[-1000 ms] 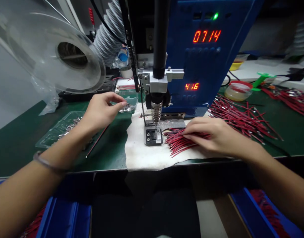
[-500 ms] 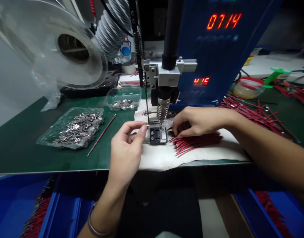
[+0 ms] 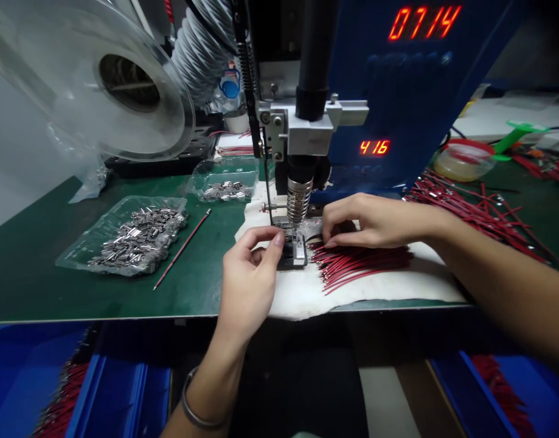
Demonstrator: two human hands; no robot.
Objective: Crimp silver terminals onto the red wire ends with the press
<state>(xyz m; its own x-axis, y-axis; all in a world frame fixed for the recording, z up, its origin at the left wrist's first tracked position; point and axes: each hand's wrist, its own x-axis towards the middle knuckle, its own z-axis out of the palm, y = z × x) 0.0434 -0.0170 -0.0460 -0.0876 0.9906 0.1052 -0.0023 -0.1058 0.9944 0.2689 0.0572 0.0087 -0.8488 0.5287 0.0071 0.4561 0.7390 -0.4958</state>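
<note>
My left hand [image 3: 249, 277] is pinched at the small black fixture [image 3: 294, 250] under the machine's metal tip [image 3: 298, 204], thumb and forefinger pressed together on something too small to make out. My right hand [image 3: 368, 220] has its fingers curled down onto the bundle of red wires [image 3: 361, 263], right of the fixture. Both rest over a white cloth [image 3: 302, 292] on the green mat.
A blue machine [image 3: 398, 91] shows red digits 0714 and 416. Two clear trays of small metal parts [image 3: 133, 234], [image 3: 224, 185] sit left. A loose red wire [image 3: 181, 249] lies between. More red wires [image 3: 471, 210] pile right. A clear reel [image 3: 101, 79] hangs upper left. Blue bins [image 3: 119, 395] below.
My left hand came from the far tray of metal parts to the fixture and is pinched there. My right hand shifted from flat on the wires toward the fixture.
</note>
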